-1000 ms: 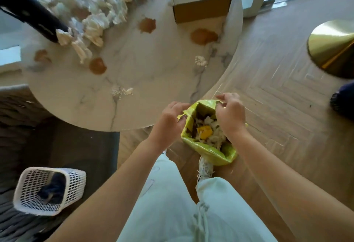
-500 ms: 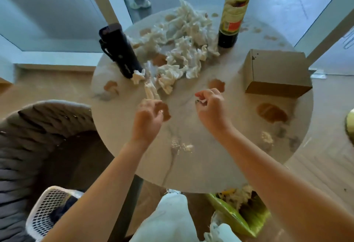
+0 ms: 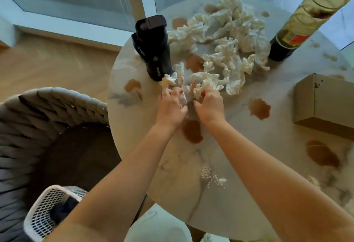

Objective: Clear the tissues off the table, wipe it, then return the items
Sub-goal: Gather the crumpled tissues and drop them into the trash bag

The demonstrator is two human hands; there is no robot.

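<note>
crumpled tissues (image 3: 226,50) are lying heaped on the far half of the marble table (image 3: 153,165), the left hand (image 3: 170,107) and right hand (image 3: 209,105) gripping its near edge side by side. the black flask (image 3: 153,50) is standing just beside the left hand and could topple if dragged tissue catches it, while the brown spills (image 3: 191,131) could be smearing wider.

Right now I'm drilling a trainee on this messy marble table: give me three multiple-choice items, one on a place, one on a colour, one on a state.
1. Where does the plain brown cardboard box sit on the round white marble table?
A. right edge
B. centre
C. beside the black flask

2. What colour are the spilled puddles?
A. green
B. brown
C. blue

3. What are the hands doing?
A. resting flat
B. lifting the bottle
C. gripping crumpled white tissues

Answers: 1 A, the box lies at the right rim, far from the tall black flask. 2 B, every puddle is brown. 3 C, the left hand and right hand curl round tissue at the pile's near edge.
</note>
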